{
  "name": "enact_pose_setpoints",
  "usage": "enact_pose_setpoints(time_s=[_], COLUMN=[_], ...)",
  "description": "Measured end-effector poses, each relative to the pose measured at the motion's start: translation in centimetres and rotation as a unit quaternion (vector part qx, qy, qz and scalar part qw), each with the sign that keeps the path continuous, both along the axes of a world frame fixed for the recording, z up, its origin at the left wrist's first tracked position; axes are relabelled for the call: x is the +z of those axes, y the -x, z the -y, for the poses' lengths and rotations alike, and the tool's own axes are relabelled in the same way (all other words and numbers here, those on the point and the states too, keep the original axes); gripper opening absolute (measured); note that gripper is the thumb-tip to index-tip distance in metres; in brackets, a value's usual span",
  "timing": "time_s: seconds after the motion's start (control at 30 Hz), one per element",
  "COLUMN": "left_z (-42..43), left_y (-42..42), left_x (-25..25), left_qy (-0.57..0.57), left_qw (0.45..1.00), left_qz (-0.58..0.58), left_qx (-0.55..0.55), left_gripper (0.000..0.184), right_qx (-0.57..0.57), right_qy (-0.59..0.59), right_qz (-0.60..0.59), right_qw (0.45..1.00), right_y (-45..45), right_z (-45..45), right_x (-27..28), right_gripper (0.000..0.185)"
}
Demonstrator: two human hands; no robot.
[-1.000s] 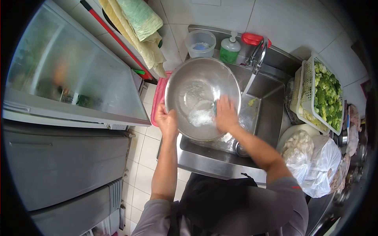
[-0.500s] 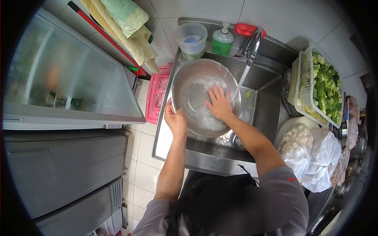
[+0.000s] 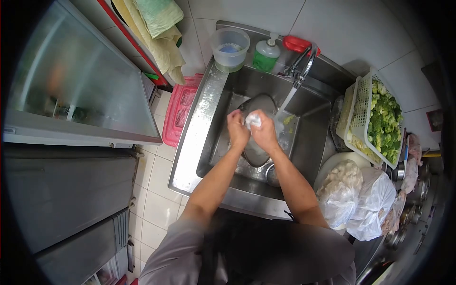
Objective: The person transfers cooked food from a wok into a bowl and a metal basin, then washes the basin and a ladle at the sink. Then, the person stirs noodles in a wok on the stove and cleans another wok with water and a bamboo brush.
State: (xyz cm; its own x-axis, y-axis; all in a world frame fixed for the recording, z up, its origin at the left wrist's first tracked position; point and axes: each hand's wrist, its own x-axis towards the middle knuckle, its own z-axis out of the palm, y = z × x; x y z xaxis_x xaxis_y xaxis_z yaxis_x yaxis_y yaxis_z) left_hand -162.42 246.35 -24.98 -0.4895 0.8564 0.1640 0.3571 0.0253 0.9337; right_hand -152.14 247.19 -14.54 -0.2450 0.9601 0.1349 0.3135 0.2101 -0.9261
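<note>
Over the sink [image 3: 304, 156], my left hand [image 3: 237, 128] is closed, with its fingers curled; what it holds is hidden. Close beside it, my right hand [image 3: 264, 130] is closed on a white, foamy-looking item [image 3: 254, 118] that shows between the hands. Beneath and behind both hands is an oval grey thing with a dark rim [image 3: 262, 103], too covered to identify. Water runs from the faucet [image 3: 306, 66] into the sink, to the right of my right hand.
Behind the sink stand a clear tub [image 3: 230, 50] and a green soap bottle [image 3: 266, 53]. Right of it are a broccoli basket [image 3: 361, 109] and plastic bags [image 3: 373, 199]. A pink container [image 3: 179, 111] is at the left, near a glass-fronted door [image 3: 90, 90].
The large metal bowl is no longer seen open and facing up between the hands. My right hand has left its inside, and both hands have come close together over the sink.
</note>
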Motion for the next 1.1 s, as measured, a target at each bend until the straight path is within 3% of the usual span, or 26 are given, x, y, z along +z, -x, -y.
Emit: enact_pose_setpoints(time_s=[0.07, 0.17, 0.27, 0.33, 0.37, 0.43, 0.5, 0.53, 0.6, 0.63, 0.7, 0.77, 0.87, 0.9, 1.07, 1.1], left_z=[-1.9, -2.9, -3.8, -2.6, -2.7, -3.4, -4.5, -5.7, -7.2, -7.6, -8.9, -8.6, -7.2, -6.7, -6.6, -6.1], left_y=[-2.1, -3.4, -5.5, -5.7, -6.1, -7.2, -7.9, -7.4, -6.0, -5.1, -5.9, -4.7, -3.4, -3.0, -2.4, -1.6], left_x=[0.0, 4.7, 5.3, 10.3, 10.7, 10.1, 8.2, 8.3, 9.0, 10.2, 3.9, 6.5, 8.6, 9.0, 9.6, 9.6], left_qy=[0.007, 0.080, 0.082, 0.081, 0.068, 0.034, 0.018, 0.021, 0.070, 0.119, -0.014, -0.012, 0.009, 0.017, -0.007, -0.059], left_qw=[0.985, 0.989, 0.953, 0.962, 0.966, 0.970, 0.960, 0.937, 0.919, 0.931, 0.927, 0.920, 0.910, 0.911, 0.905, 0.916], left_qz=[0.173, -0.023, -0.203, -0.123, -0.079, 0.016, -0.059, -0.183, -0.219, -0.132, -0.272, -0.262, -0.272, -0.273, -0.313, -0.290], left_qx=[-0.003, -0.119, -0.208, -0.229, -0.235, -0.240, -0.271, -0.296, -0.319, -0.318, -0.259, -0.292, -0.312, -0.309, -0.289, -0.273], left_gripper=[0.026, 0.032, 0.036, 0.038, 0.039, 0.041, 0.043, 0.045, 0.043, 0.040, 0.025, 0.021, 0.027, 0.026, 0.023, 0.021], right_qx=[-0.005, -0.008, 0.004, -0.004, -0.013, -0.072, -0.055, -0.006, 0.061, 0.081, 0.037, -0.086, -0.137, -0.092, -0.019, -0.008], right_qy=[-0.054, -0.167, -0.268, -0.281, -0.274, -0.384, -0.391, -0.348, -0.284, -0.268, -0.126, -0.157, -0.127, -0.066, -0.286, -0.322], right_qz=[0.033, 0.021, 0.028, 0.087, 0.137, 0.205, 0.208, 0.173, 0.160, 0.182, 0.120, 0.308, 0.342, 0.326, 0.283, 0.267], right_qw=[0.998, 0.986, 0.963, 0.956, 0.952, 0.897, 0.895, 0.921, 0.943, 0.943, 0.984, 0.934, 0.921, 0.939, 0.915, 0.908], right_y=[0.2, 1.8, 4.7, 7.7, 9.0, 10.9, 9.8, 8.2, 3.4, -0.3, -6.7, -10.1, -12.8, -14.8, -8.7, -8.3], right_z=[-1.6, -5.3, -11.2, -15.1, -16.4, -17.4, -17.2, -15.3, -11.4, -10.0, -7.8, -4.9, -5.7, -8.0, -6.9, -6.8], right_x=[2.4, 5.5, 8.7, 10.8, 11.7, 11.4, 11.0, 11.1, 9.1, 6.4, 0.4, 0.8, -1.2, -4.0, -0.5, 0.3], right_gripper=[0.022, 0.018, 0.020, 0.027, 0.032, 0.036, 0.039, 0.040, 0.043, 0.044, 0.046, 0.045, 0.042, 0.040, 0.025, 0.021])
